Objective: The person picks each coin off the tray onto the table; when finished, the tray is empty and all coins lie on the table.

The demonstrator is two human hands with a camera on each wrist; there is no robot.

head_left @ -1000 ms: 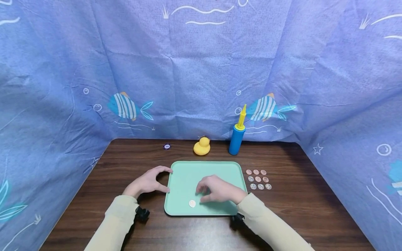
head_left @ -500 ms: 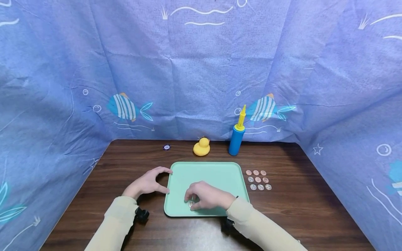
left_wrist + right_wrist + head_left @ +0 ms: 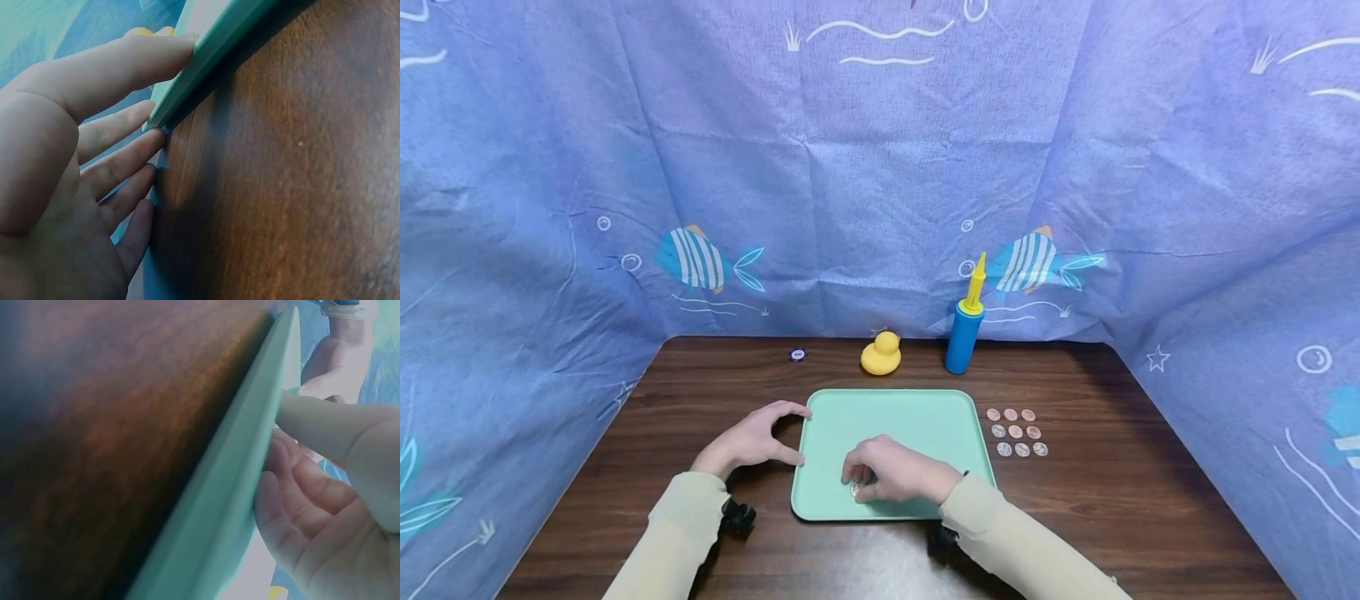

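A mint-green tray (image 3: 917,417) lies on the dark wooden table. My left hand (image 3: 752,437) rests at its left edge, thumb and index fingertip touching the rim with a wide gap between them; the left wrist view shows the other fingers of this hand (image 3: 87,137) extended. Over the front left part of the tray is my right hand (image 3: 895,475), fingers curled down and thumb and fingertips at a small silvery coin (image 3: 855,489). Most of that coin is covered by the fingers. In the right wrist view the tray's rim hides the fingertips of this hand (image 3: 331,487) and the coin.
Several copper and silver coins (image 3: 1016,432) lie in neat rows right of the tray. Behind it are a yellow rubber duck (image 3: 881,356), a blue hand pump (image 3: 964,337) with a yellow nozzle, and a dark poker chip (image 3: 798,355). A blue fish-print cloth (image 3: 880,167) hangs behind.
My right hand has moved left across the tray to the coin, its fingers coming down around it, and stays there. My left hand has kept its place at the tray's edge.
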